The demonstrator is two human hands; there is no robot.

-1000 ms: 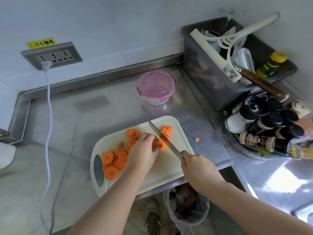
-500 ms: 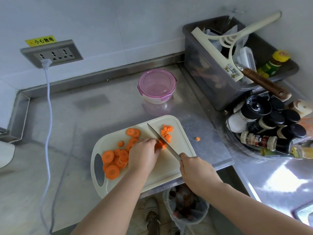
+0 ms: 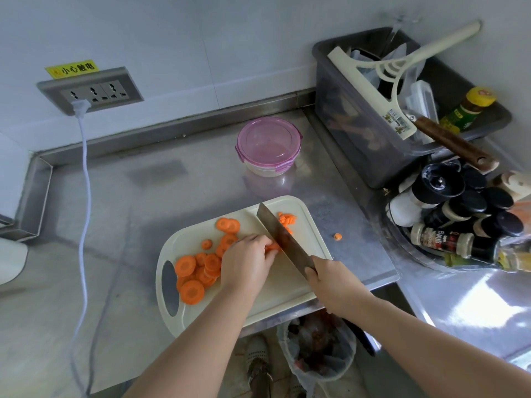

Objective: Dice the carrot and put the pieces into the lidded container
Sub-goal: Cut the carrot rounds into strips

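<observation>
Carrot slices [image 3: 198,271]: on cutting board [image 3: 287,285], diced pieces [image 3: 287,219] beyond knife [image 3: 283,238].
Left hand [image 3: 247,259]: fingers curled, pinning slices beside blade.
Right hand [image 3: 330,282]: wrapped around knife handle.
Handling: stiff, light, likely slippery — pin from above, fingertips tucked.

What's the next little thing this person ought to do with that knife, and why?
Probably press the knife in the right hand down through the slices that the left hand pins, then shift that hand back a little. The blade stands right beside it, only a small diced pile lies at the board's far corner, and many rounds wait uncut.
</observation>
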